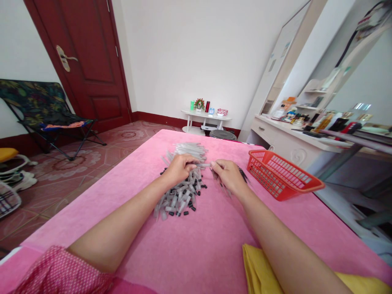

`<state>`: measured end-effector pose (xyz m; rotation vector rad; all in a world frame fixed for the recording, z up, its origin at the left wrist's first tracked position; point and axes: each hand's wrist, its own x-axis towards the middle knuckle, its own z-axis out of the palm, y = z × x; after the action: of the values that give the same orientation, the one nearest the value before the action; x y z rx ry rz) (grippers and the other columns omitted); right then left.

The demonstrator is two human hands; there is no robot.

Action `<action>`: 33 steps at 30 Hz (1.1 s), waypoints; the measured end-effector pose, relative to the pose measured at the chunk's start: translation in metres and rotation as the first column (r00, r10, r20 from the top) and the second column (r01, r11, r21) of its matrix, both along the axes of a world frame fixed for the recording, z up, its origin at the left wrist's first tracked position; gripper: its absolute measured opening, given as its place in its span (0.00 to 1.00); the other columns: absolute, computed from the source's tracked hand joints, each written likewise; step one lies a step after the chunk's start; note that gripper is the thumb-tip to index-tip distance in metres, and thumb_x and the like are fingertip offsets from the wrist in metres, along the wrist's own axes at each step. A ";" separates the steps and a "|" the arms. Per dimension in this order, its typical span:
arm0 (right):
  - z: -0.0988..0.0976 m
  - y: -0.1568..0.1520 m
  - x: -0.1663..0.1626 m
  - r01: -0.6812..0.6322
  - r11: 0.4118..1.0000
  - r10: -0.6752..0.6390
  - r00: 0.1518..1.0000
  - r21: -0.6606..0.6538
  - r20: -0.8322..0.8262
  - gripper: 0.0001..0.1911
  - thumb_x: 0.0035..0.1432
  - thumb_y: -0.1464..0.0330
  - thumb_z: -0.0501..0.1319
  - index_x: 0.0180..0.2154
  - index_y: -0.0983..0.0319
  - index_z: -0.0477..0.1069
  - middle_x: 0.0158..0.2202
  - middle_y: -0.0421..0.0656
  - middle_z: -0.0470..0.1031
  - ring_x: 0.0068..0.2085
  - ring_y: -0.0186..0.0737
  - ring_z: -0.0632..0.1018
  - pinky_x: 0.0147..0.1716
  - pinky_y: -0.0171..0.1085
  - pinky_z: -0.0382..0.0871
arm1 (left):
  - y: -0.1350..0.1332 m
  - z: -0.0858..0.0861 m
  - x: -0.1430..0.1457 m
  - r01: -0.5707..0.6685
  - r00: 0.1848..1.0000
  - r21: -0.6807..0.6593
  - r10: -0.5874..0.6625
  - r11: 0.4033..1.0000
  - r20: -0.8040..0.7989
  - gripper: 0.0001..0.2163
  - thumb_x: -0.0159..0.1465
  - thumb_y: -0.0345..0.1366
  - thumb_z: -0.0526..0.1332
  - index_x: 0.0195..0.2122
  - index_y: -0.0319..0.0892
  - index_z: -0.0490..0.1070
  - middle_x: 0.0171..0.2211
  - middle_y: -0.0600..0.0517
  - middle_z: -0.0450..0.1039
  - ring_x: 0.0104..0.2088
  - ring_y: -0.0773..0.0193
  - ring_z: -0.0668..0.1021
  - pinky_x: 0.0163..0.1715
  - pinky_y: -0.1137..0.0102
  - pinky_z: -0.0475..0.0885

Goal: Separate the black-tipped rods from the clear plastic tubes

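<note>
A heap of clear plastic tubes and small black caps (180, 196) lies on the pink cloth (202, 241). More clear tubes (191, 149) are piled just beyond. My left hand (179, 168) rests on the heap, fingers curled around one clear tube (204, 165). My right hand (228, 174) meets it from the right, fingers pinched at the tube's other end, and also holds a bunch of thin dark-tipped pieces (243, 174) under the palm.
A red plastic basket (280, 173) stands on the cloth to the right of my hands. A yellow cushion (260, 269) lies at the near right. A white dresser (294, 139) stands right, a folding chair (43, 110) and dark red door (92, 61) left.
</note>
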<state>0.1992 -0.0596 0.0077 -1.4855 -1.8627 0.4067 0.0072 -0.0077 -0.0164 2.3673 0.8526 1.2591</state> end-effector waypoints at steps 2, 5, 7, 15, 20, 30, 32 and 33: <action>0.000 -0.001 0.000 0.018 0.999 -0.017 1.000 0.031 -0.020 0.18 0.58 0.59 0.50 0.23 0.62 0.66 0.17 0.39 0.69 0.20 0.33 0.70 0.23 0.31 0.57 | 0.000 0.000 0.000 0.000 1.000 -0.002 0.000 1.000 0.004 0.10 0.55 0.24 0.58 0.35 0.39 0.76 0.33 0.49 0.76 0.36 0.61 0.76 0.39 0.67 0.70; 0.001 -0.001 -0.001 0.044 0.999 -0.043 0.999 0.032 -0.019 0.18 0.58 0.59 0.52 0.22 0.62 0.65 0.17 0.38 0.68 0.20 0.32 0.69 0.22 0.31 0.56 | -0.002 0.001 0.001 0.012 1.000 -0.007 -0.012 1.000 -0.004 0.10 0.54 0.23 0.58 0.34 0.39 0.76 0.33 0.49 0.76 0.36 0.62 0.76 0.39 0.67 0.70; 0.001 -0.001 -0.001 0.041 0.999 -0.041 0.999 -0.011 -0.023 0.22 0.59 0.57 0.49 0.19 0.62 0.63 0.15 0.39 0.66 0.18 0.32 0.68 0.21 0.31 0.55 | -0.002 0.001 0.001 0.024 1.000 -0.006 -0.024 1.000 -0.010 0.10 0.54 0.22 0.58 0.34 0.39 0.76 0.33 0.49 0.76 0.36 0.62 0.76 0.40 0.67 0.70; -0.005 0.002 -0.003 -0.047 0.996 0.034 0.985 -0.076 -0.169 0.20 0.55 0.56 0.53 0.18 0.62 0.63 0.13 0.38 0.65 0.15 0.31 0.66 0.18 0.31 0.56 | -0.001 -0.001 0.000 0.004 1.000 0.008 -0.004 1.000 -0.015 0.11 0.54 0.22 0.58 0.34 0.40 0.76 0.32 0.50 0.76 0.35 0.62 0.76 0.39 0.68 0.70; -0.013 0.006 -0.007 -0.169 0.938 0.020 0.897 -0.302 -0.441 0.29 0.58 0.50 0.44 0.19 0.63 0.64 0.14 0.41 0.67 0.12 0.30 0.65 0.13 0.30 0.54 | 0.001 0.000 -0.002 -0.013 0.999 0.038 0.014 0.999 -0.034 0.11 0.54 0.23 0.58 0.35 0.40 0.76 0.32 0.49 0.76 0.35 0.62 0.76 0.39 0.67 0.70; -0.047 0.006 -0.013 -0.040 0.997 0.048 0.989 -0.066 0.136 0.12 0.44 0.70 0.63 0.36 0.60 0.69 0.32 0.40 0.77 0.33 0.36 0.75 0.31 0.32 0.63 | 0.007 -0.004 -0.007 -0.138 0.990 0.023 0.139 0.990 -0.016 0.11 0.54 0.23 0.57 0.35 0.39 0.76 0.33 0.49 0.77 0.36 0.61 0.76 0.40 0.65 0.70; -0.045 0.004 -0.014 -0.017 0.996 0.032 0.983 -0.088 0.179 0.13 0.45 0.72 0.63 0.37 0.60 0.69 0.31 0.40 0.76 0.32 0.36 0.75 0.30 0.32 0.62 | 0.007 -0.005 -0.007 -0.133 0.991 0.030 0.133 0.991 -0.022 0.11 0.54 0.23 0.57 0.35 0.40 0.76 0.33 0.49 0.77 0.36 0.60 0.76 0.41 0.65 0.70; -0.044 0.004 -0.014 -0.007 0.995 0.027 0.980 -0.101 0.198 0.14 0.44 0.73 0.62 0.37 0.60 0.69 0.31 0.40 0.76 0.32 0.36 0.75 0.30 0.32 0.61 | 0.007 -0.005 -0.007 -0.133 0.991 0.034 0.134 0.991 -0.027 0.11 0.54 0.23 0.58 0.35 0.40 0.76 0.33 0.49 0.77 0.36 0.60 0.76 0.41 0.65 0.70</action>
<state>0.1849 -0.0558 -0.0365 -1.6289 -2.0381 0.3751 -0.0002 -0.0011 -0.0209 2.3933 1.0221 1.3012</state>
